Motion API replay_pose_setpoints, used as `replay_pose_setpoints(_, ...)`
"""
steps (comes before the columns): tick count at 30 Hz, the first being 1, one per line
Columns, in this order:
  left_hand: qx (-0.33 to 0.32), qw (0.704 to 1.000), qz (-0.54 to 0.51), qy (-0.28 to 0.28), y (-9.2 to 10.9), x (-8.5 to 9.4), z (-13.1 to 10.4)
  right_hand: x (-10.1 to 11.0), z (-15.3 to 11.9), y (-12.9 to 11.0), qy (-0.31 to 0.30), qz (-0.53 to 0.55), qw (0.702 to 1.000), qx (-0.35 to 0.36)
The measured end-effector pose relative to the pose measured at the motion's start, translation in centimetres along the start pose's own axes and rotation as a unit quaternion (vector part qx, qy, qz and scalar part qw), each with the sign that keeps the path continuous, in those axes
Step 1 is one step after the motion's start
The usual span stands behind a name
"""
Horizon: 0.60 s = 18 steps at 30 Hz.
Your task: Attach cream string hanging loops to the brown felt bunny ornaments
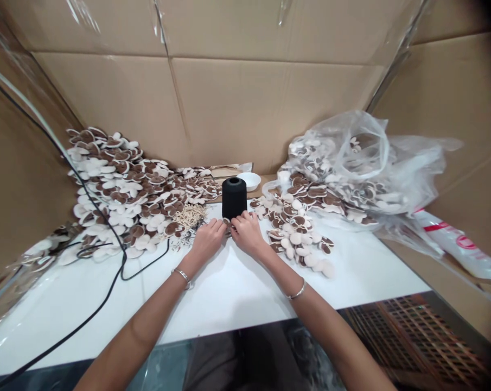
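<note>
Both hands meet at the middle of the white tabletop [229, 298], just in front of a black tapered cylinder [234, 202] with a hole in its top. The fingers of my left hand [208, 239] are closed in a pinch. Close beside it, my right hand [247, 232] is also pinched. Something small and dark shows between the fingertips, too hidden to name. Left of my left hand lies a heap of small beige pieces [189, 215], with small grey bits beside it. Right of my right hand are flat brown-and-white fabric shapes with rounded lobes [298, 236].
A large pile of similar fabric shapes [115, 190] fills the left back. More sit in a clear plastic bag [367, 149] at the right back. A white dish [250, 180] stands behind the cylinder. A black cable [101, 304] crosses the left side. Cardboard walls [269, 103] enclose the table.
</note>
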<state>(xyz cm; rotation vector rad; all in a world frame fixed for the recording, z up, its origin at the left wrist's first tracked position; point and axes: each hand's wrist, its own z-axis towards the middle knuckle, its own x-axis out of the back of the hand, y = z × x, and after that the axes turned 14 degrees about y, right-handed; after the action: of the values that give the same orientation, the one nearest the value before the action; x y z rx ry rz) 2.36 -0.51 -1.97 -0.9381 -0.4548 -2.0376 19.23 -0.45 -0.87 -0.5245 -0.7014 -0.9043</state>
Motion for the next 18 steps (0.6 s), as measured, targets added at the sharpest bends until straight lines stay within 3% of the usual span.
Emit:
replay_pose_setpoints(7, -0.033, 0.999, -0.006, -0.024, -0.6, 1.8, 0.9, 0.2, 0.2, -0.2, -0.021, 0.025, 0.997, 0.074)
replay_pose_setpoints(11, -0.039, 0.995, -0.073, -0.048, -1.4, 3.1, 1.1, 0.2, 0.2, 0.1, -0.027, 0.07, 0.993, 0.094)
replay_pose_setpoints(18, -0.008, 0.984, -0.16, -0.084, -3.0, 3.1, 0.9, 0.2, 0.1, 0.5, -0.019, 0.12, 0.987, 0.108)
